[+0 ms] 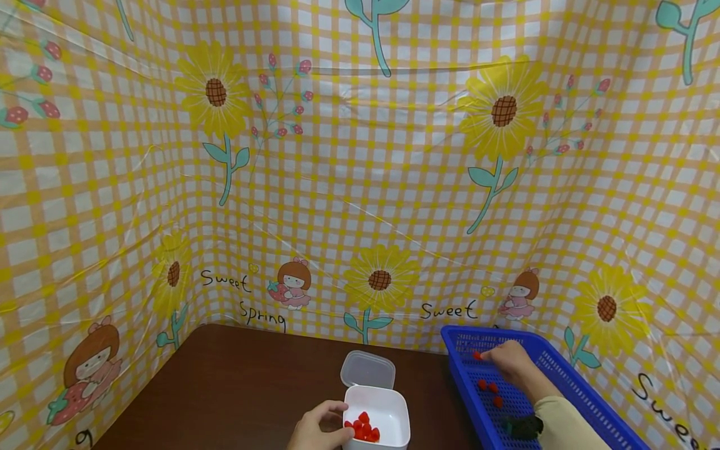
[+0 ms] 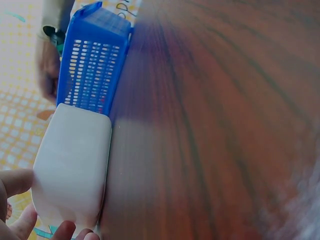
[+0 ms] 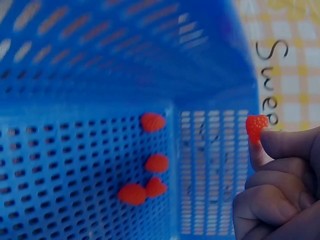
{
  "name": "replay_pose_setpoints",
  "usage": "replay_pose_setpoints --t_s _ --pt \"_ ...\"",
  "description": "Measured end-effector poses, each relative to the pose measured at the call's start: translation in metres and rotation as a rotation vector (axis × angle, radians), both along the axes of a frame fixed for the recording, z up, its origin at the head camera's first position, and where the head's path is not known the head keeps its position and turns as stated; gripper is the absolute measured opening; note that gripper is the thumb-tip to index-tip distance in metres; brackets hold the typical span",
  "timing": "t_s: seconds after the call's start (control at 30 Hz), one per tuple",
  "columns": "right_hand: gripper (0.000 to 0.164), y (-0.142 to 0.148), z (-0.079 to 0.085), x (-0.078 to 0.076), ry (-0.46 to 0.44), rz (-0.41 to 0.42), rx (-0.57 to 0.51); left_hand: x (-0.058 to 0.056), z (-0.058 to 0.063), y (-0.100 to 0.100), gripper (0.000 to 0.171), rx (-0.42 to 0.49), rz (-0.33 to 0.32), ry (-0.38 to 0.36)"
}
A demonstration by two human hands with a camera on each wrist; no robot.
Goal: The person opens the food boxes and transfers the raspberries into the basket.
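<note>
Transfer looks like the step in hand: the fingers of your right hand [image 3: 280, 195] pinch a red berry [image 3: 257, 126] at the far end of the blue basket [image 1: 467, 394], where four loose berries [image 3: 157, 163] lie. Your left hand [image 1: 320, 428] curls its fingers round the side of the white box [image 1: 394, 415], berries inside, on the counter [image 1: 264, 394]; next probably calls for lifting yours clear of the basket rim and releasing it over the box.

The right arm [image 1: 540, 385] wears a pale cream sleeve [image 1: 565, 424] and dark wrist camera [image 1: 524, 427].
</note>
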State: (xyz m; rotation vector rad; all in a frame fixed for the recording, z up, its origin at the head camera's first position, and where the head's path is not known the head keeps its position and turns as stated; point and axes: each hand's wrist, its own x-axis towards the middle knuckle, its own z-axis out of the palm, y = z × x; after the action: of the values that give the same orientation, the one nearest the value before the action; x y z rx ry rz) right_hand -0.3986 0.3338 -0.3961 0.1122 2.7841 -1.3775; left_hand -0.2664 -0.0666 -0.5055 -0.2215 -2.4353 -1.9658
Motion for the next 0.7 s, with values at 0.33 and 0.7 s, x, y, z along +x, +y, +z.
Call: replay_pose_setpoints --t_s 0.33,0.7 --pt "0.031 0.024 -0.013 -0.009 -0.097 -0.034 0.063 -0.002 -0.003 0.000 0.035 0.032 -0.020 0.028" --pt "0.021 0.037 -0.029 -0.021 -0.129 -0.061 0.149 -0.003 -0.003 -0.001 0.035 0.030 -0.021 0.031"
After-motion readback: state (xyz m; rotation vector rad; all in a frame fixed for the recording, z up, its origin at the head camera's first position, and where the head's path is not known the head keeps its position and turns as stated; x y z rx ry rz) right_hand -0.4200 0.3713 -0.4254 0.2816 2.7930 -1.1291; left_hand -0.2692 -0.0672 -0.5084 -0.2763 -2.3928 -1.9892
